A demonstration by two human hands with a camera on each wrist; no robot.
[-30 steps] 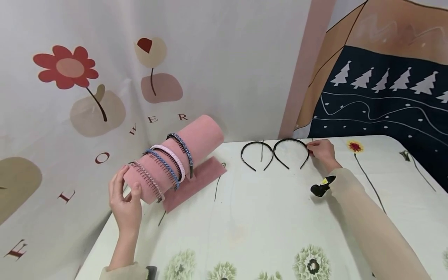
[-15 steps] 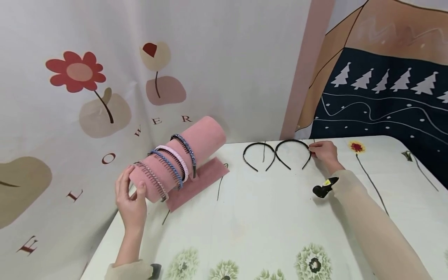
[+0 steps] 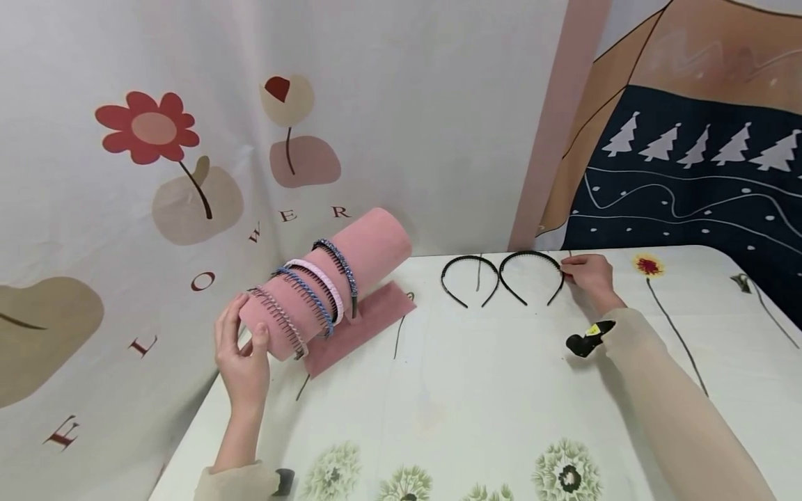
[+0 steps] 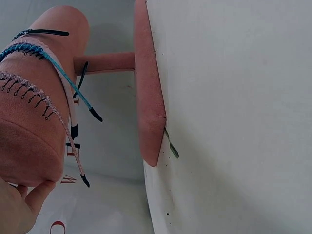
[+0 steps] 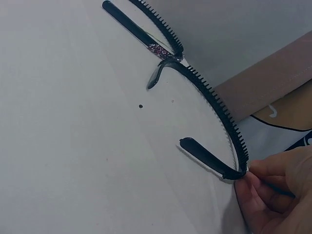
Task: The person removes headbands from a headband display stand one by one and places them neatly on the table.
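A pink padded headband stand [image 3: 381, 240], a tilted roll on a flat base [image 3: 370, 325], stands at the left in the head view. My left hand [image 3: 246, 369] grips the near end of its roll. Around the roll sit a glittery blue headband [image 3: 343, 263], a pale pink one [image 3: 326, 287], a bright blue one [image 4: 66, 75] and a thin braided pinkish one [image 4: 61, 119]. At the table's back, my right hand [image 3: 592, 277] pinches the right side of a black toothed headband [image 5: 226, 117] between thumb and fingers. Left of it, touching or nearly so, lies another black headband [image 3: 470, 257].
The table [image 3: 451, 390] has a white cover printed with flowers. A hanging cloth [image 3: 438, 125] rises directly behind its back edge and along the left. A dark panel with tree prints [image 3: 689, 202] hangs at the back right.
The head view has shifted slightly, so everything appears further right. Both hands keep their holds, and the stand and headbands stay where they were.
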